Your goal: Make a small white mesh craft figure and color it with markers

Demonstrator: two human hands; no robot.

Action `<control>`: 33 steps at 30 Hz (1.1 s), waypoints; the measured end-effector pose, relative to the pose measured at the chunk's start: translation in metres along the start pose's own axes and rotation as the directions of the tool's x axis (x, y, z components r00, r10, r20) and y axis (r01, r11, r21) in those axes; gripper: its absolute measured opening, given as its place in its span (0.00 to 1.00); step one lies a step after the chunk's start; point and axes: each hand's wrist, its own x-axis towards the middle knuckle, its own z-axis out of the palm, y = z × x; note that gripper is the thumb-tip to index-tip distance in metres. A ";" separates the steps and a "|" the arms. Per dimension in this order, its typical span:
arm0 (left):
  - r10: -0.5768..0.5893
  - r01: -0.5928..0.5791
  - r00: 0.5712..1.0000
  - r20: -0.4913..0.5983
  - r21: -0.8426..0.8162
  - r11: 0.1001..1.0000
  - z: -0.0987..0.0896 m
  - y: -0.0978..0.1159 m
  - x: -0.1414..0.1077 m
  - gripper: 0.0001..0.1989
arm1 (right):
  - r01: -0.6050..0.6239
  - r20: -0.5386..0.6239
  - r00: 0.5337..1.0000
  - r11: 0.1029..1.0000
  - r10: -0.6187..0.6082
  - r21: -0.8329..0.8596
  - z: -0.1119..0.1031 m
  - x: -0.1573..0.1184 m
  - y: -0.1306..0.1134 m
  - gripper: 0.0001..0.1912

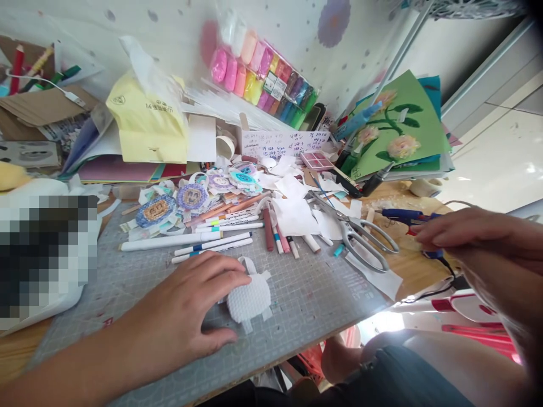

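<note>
My left hand (199,305) rests on the grey cutting mat (305,316), its thumb and fingers apart around a small white textured oval piece (249,298). That piece lies flat, with a paper-like loop at its top and short tabs around its edge. My index fingertip overlaps its upper left side, and the thumb stays apart from it. Over at the right, my right hand (487,243) has its fingers closed over the handle of a blue hot glue gun (401,214). The red trigger shows beside the fingertips; the exact contact is hidden.
Several markers (216,246) lie beyond my left hand. Finished-looking coloured ovals (193,196), white scraps (292,215) and grey-handled scissors (360,237) crowd the mat. Behind stand a yellow tissue pack (148,121) and a green flower picture (394,124). A pixelated object (46,254) is at left.
</note>
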 end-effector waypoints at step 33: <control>0.038 -0.051 0.971 -0.237 -0.049 0.998 0.014 0.006 0.006 0.20 | 0.473 0.317 0.863 0.850 -0.394 -0.230 0.128 0.083 0.008 0.10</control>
